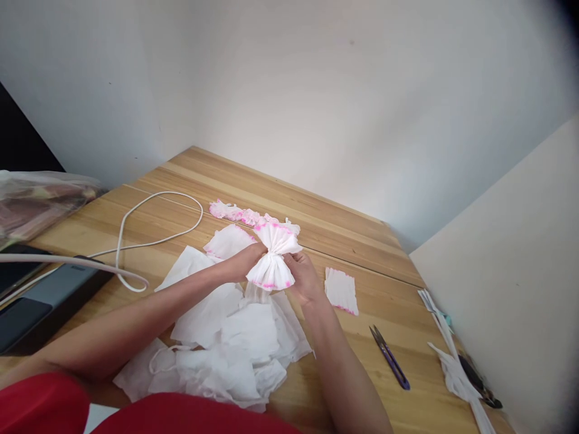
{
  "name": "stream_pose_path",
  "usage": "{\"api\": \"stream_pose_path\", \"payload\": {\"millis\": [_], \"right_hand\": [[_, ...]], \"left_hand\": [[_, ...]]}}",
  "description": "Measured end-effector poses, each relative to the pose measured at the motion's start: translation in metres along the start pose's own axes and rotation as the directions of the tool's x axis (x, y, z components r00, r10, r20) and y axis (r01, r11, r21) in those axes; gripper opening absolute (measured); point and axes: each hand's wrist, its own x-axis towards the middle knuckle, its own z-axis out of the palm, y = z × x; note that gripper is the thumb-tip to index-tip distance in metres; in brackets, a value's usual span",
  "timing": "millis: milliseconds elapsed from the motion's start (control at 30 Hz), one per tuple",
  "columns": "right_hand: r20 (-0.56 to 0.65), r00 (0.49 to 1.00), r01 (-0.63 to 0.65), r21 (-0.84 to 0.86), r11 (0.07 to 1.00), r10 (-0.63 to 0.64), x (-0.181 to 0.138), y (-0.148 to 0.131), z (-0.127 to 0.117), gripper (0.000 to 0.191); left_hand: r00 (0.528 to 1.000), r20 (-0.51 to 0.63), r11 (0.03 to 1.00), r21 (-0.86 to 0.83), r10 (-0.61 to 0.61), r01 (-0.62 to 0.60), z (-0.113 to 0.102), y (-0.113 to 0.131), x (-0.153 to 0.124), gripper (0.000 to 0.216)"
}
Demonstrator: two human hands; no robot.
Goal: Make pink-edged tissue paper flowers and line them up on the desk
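While the left hand (pixel 246 261) and right hand (pixel 306 277) pinched its gathered waist from opposite sides, the pink-edged white bundle (pixel 278 240) hung above the table (pixel 384 289), its long axis pointing toward the far edge; neither hand was clearly nearer.

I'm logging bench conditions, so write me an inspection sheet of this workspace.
Surface: wooden table, a seam running across it.
Work pieces: gathered white piece, pink-edged, narrow in the middle; white sheets heaped loosely nearer the person; pink-edged square lying flat at right.
Clutter: snips at right; dark device and plastic bag at left.
Hands: left hand and right hand hold the gathered white piece; left fingertips hidden.
Cables: white cable looped at left.
Surroundings: pale walls behind and at right.
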Motion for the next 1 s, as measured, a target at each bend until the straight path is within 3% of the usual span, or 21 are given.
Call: {"api": "stream_pose_path", "payload": {"millis": [200,400,700,1000], "right_hand": [[0.052,0.999,0.003,-0.111,0.994,0.003,-0.001,0.01,0.005,0.023],[0.075,0.997,0.01,-0.117,0.993,-0.001,0.002,0.013,0.003,0.022],[0.133,0.991,0.032,-0.103,0.994,-0.018,0.003,0.015,0.001,0.04],[0.144,0.99,0.01,-0.086,0.996,0.003,0.002,0.014,0.003,0.039]], "left_hand": [[0.999,0.045,0.978,-0.206,-0.024,0.033,0.005,0.004,0.003,0.015],[0.991,-0.008,0.906,-0.408,-0.132,0.117,0.005,0.005,0.001,0.024],[0.958,-0.101,0.867,-0.458,-0.269,0.196,0.006,0.012,0.001,0.032],[0.977,-0.068,0.859,-0.492,-0.203,0.144,0.005,0.014,0.003,0.04]]}}
